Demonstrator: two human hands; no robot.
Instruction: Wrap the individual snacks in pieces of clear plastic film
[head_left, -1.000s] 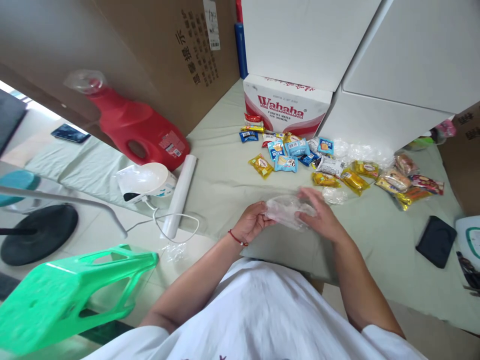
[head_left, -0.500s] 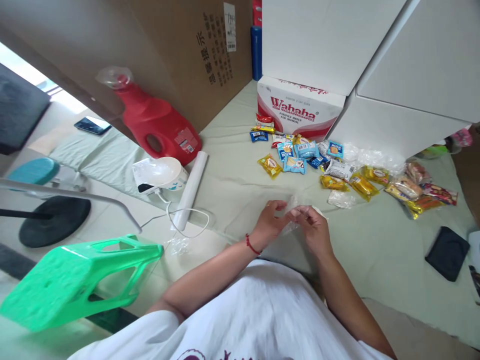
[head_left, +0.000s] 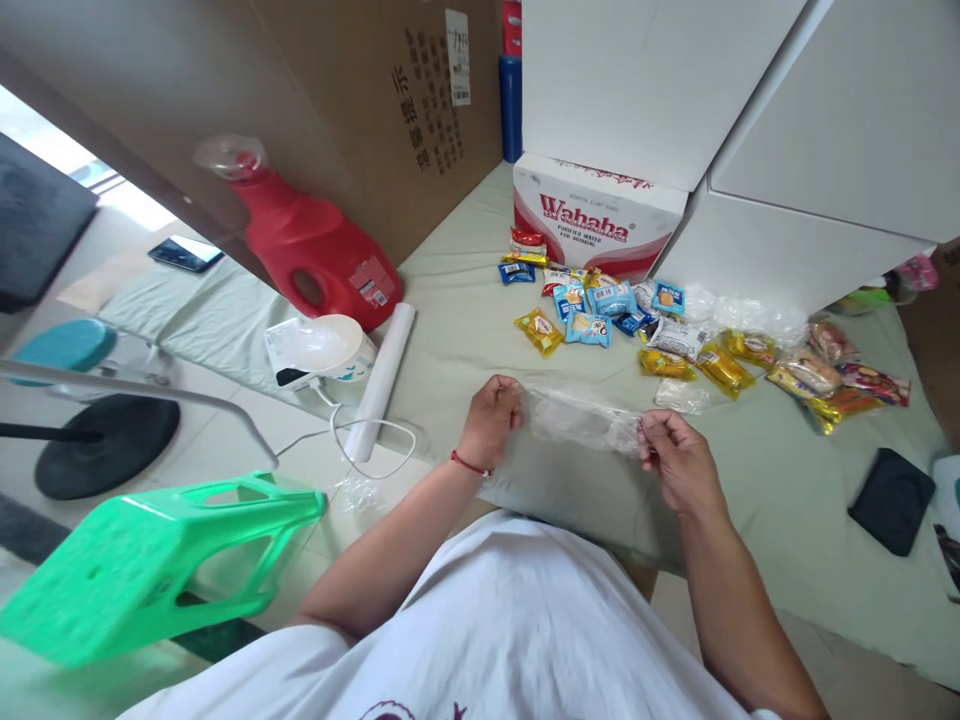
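Observation:
A thin clear plastic bag (head_left: 581, 418) is stretched between my two hands, just above the pale green cloth (head_left: 465, 350). My left hand (head_left: 491, 420), with a red string at the wrist, pinches the bag's left end. The bag's right end is pinched in my right hand (head_left: 675, 460). Beyond the bag lie several small snack packets (head_left: 592, 305) in blue, yellow and red wrappers, spread in a row toward the right (head_left: 817, 375).
A red detergent jug (head_left: 315, 255) lies at the left by a cardboard wall. A white device (head_left: 319, 350) with a cord and a white roll (head_left: 382, 380) sit near it. Behind the snacks stand a Wahaha box (head_left: 592, 215) and white boxes (head_left: 750, 120). Green stool (head_left: 150, 560) lower left, black pouch (head_left: 892, 500) right.
My hands were together on the crumpled bag; now they have moved apart and pulled it out flat between them. The camera view shifted slightly.

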